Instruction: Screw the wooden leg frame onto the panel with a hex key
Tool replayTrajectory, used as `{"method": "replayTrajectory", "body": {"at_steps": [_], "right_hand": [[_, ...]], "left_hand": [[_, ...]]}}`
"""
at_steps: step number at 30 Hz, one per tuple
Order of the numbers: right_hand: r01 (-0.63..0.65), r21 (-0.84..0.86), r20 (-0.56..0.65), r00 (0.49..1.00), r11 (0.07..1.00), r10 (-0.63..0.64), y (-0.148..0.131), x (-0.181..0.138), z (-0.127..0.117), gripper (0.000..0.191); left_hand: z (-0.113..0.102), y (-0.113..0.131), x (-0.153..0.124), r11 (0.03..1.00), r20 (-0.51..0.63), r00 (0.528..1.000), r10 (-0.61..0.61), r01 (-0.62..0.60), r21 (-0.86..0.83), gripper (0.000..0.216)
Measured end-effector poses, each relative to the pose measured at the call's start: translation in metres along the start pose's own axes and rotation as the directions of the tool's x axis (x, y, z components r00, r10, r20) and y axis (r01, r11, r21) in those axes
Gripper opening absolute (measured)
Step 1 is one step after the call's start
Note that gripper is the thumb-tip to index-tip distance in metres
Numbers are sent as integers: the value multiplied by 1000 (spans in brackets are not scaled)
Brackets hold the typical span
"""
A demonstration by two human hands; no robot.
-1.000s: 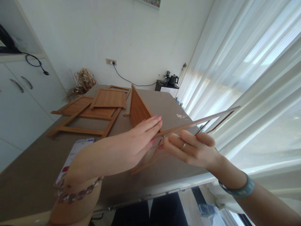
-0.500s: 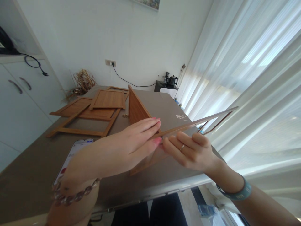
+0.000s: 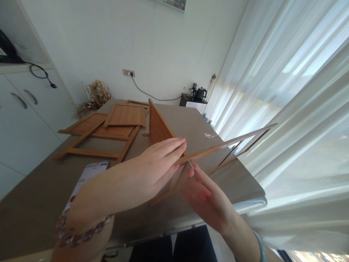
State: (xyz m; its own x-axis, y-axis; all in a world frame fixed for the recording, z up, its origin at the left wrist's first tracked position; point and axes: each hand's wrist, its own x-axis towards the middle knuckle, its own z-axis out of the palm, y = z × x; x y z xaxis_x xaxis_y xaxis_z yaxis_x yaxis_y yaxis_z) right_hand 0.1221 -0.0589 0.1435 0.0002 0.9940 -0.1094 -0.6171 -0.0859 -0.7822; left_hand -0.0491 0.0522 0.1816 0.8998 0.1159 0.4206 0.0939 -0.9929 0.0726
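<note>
My left hand (image 3: pixel 160 160) is closed around the corner where an upright wooden panel (image 3: pixel 160 125) meets a long wooden frame (image 3: pixel 218 146). Its fingers lie over the panel's near end and the thumb presses at the frame. From the outer side of the frame sticks a thin metal rod, seemingly a hex key (image 3: pixel 191 165). My right hand (image 3: pixel 208 196) pinches that key between thumb and fingertips, just below the joint. The screw it would sit in is hidden. The frame slants up to the right, with its lower rail near the table.
Several wooden panels and frames (image 3: pixel 125 114) lie stacked on the brown table (image 3: pixel 180 112) at left. A phone (image 3: pixel 86 178) lies by my left forearm. Small metal parts (image 3: pixel 145 134) rest beside the upright panel, white scraps (image 3: pixel 209 135) further right. Curtains (image 3: pixel 272 91) hang at right.
My right hand has turned and dropped lower, its curled fingers now swung round beneath the frame, so the metal key shows. My left hand and the wooden parts have hardly moved.
</note>
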Motion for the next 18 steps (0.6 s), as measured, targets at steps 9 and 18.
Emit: {"method": "replayTrajectory", "body": {"at_steps": [9, 18], "right_hand": [[187, -546, -60, 964, 817, -260, 2, 12, -28, 44], [235, -884, 435, 730, -405, -527, -48, -6, -16, 19]], "left_hand": [[5, -2, 0, 999, -88, 995, -38, 41, 24, 52], [3, 0, 0, 999, -83, 996, -37, 38, 17, 52]]}}
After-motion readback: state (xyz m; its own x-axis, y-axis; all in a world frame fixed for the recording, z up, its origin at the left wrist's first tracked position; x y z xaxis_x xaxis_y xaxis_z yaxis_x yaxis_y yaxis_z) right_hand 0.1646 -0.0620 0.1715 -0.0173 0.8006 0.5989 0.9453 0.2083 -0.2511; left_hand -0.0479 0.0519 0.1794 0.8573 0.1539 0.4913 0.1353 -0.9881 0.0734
